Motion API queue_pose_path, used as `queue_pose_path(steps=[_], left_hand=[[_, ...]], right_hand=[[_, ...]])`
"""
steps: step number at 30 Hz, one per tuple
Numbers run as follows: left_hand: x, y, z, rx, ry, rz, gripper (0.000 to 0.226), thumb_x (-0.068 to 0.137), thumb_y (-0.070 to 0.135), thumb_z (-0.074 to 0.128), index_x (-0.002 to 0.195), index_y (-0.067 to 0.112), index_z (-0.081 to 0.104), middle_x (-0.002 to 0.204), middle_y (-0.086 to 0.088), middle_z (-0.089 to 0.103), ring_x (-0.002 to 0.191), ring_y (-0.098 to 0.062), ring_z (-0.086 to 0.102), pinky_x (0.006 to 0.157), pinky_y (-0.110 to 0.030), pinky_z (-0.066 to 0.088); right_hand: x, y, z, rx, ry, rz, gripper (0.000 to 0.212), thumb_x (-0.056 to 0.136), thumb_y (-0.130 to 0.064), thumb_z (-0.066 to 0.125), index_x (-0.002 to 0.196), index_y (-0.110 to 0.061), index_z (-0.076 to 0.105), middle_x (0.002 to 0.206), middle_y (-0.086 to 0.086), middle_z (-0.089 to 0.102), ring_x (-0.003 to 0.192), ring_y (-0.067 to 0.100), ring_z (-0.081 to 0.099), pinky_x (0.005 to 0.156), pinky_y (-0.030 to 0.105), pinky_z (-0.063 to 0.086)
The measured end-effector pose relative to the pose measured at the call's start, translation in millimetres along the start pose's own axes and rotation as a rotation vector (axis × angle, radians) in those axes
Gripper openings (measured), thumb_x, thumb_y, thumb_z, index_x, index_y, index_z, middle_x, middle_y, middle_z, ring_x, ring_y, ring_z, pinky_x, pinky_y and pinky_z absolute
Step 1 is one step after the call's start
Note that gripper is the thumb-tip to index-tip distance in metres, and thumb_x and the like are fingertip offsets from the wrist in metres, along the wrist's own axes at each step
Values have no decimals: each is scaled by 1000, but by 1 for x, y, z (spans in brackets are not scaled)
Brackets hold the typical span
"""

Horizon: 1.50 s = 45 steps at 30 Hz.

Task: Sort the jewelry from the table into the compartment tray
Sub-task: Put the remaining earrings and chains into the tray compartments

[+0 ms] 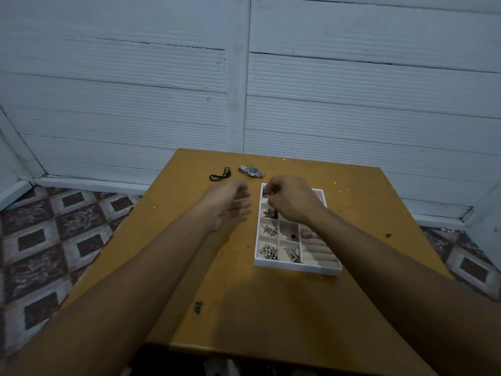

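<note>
A white compartment tray (pixel 329 270) lies on the wooden table (pixel 271 308), with silver jewelry in several left and middle compartments and beige ring rolls at its right. My right hand (pixel 291 200) hovers over the tray's far left compartment, fingers pinched on a small silver piece (pixel 267 195). My left hand (pixel 230 206) hangs just left of the tray, fingers apart and blurred, holding nothing. A silver wristwatch (pixel 252 171) and a black cord (pixel 221 175) lie on the table beyond the hands.
The table's far edge meets a white panelled wall (pixel 244 90). Patterned floor tiles (pixel 54 240) show to the left and right of the table. A small dark mark (pixel 199 308) sits on the near tabletop.
</note>
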<state>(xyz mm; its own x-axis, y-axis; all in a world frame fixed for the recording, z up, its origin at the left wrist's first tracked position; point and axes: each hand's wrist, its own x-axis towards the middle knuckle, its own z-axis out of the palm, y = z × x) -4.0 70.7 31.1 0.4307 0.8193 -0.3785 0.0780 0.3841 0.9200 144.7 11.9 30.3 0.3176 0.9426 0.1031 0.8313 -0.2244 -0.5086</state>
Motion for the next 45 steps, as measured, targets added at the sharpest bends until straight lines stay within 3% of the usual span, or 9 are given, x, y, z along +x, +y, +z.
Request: queue_pose_path(steps=[4,12,16,21,26,34,39,42,45], left_hand=[[22,10,-34,-37,91,36,15,95,16,51,100,8,63,97,-6,66,77,-19,63,50,-26,52],[59,5,-66,69,225,88,16,93,14,52,94,4,64,84,-12,65,75,-26,61,70,-36,47],[71,0,-69,93,249,86,20,92,17,53,98,2,66,85,-10,68,74,-25,64,75,-39,54],[76,-5,-70,125,256,88,18,93,19,53,92,9,67,89,-11,71,76,-23,65,82,-40,55],[78,-6,-70,111,255,90,20,92,20,52,95,8,68,94,-12,73,76,-24,68,80,-39,57],[61,-8,-72,32,255,85,20,93,20,53,99,5,66,94,-13,72,78,-26,69,73,-39,55],[28,-14,-62,-85,236,58,18,95,16,51,96,4,65,90,-10,68,76,-22,63,73,-40,55],[9,-18,-48,-143,206,42,18,95,16,50,96,5,64,92,-9,67,80,-25,62,85,-48,55],[-10,-26,-32,-200,170,18,15,94,16,50,91,6,62,88,-9,64,83,-27,59,87,-51,53]], right_hand=[[44,-19,21,-67,-61,-79,23,84,-8,65,106,-15,68,110,5,66,101,22,61,85,33,51],[108,-53,73,-317,-145,-159,39,90,-5,56,127,-14,57,124,11,56,110,28,56,91,38,50],[120,-59,87,-414,-195,-220,49,89,-10,58,136,-20,49,134,6,50,122,28,50,94,42,49],[124,-57,93,-491,-201,-236,37,92,-13,55,128,-22,55,124,7,59,113,27,55,89,41,51],[121,-55,92,-366,-164,-198,21,92,-10,55,108,-13,68,107,9,65,94,25,62,83,37,55],[104,-53,84,-369,-172,-194,19,91,-22,59,105,-11,63,105,10,63,95,27,61,80,36,53],[83,-49,58,-44,-163,-94,10,80,-21,70,83,-14,63,87,5,64,79,20,58,67,28,46],[63,-46,39,110,-118,-79,8,77,-19,71,80,-14,66,81,2,66,72,15,57,63,25,42],[37,-45,21,271,-107,-64,5,79,-14,69,81,-10,66,72,2,66,59,7,56,54,20,43]])
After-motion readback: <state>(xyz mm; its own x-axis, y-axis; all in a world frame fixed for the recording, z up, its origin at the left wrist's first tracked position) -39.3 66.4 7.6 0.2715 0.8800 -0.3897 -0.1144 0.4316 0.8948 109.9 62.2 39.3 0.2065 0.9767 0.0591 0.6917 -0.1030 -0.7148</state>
